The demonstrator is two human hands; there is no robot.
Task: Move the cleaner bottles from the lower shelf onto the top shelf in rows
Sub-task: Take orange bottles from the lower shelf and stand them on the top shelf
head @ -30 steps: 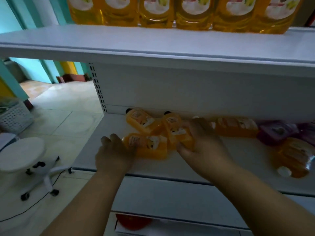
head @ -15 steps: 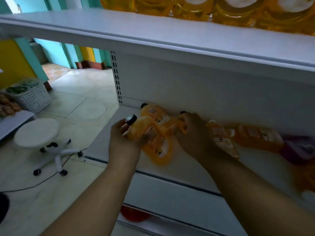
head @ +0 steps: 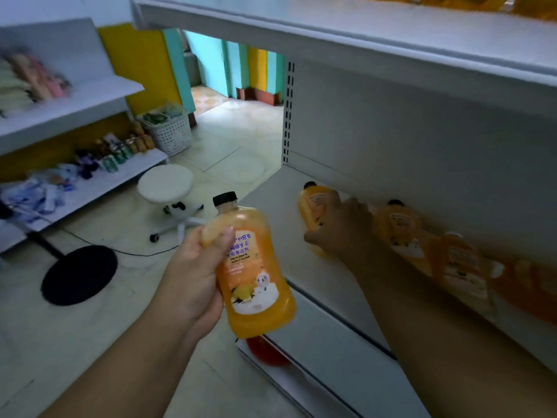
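My left hand [head: 196, 276] grips an orange cleaner bottle [head: 254, 285] with a black cap, held in the air in front of the lower shelf [head: 316, 279]. My right hand [head: 343, 227] reaches onto that shelf and grips a second orange bottle [head: 312, 206] lying on its side. Several more orange bottles [head: 404, 230] lie further right along the shelf's back. The top shelf [head: 346, 28] runs overhead, with orange bottles [head: 530, 6] just visible at its upper right edge.
A white rolling stool [head: 165, 184] and a black round base [head: 80, 274] stand on the tiled floor to the left. Another shelving unit [head: 75, 98] with assorted goods and a white basket [head: 170, 134] lies further left. A red object [head: 265, 352] sits under the lower shelf.
My left hand has lifted one orange bottle off the lower shelf and pulled it out toward me. My right hand now holds another bottle on the shelf. The view has swung left.
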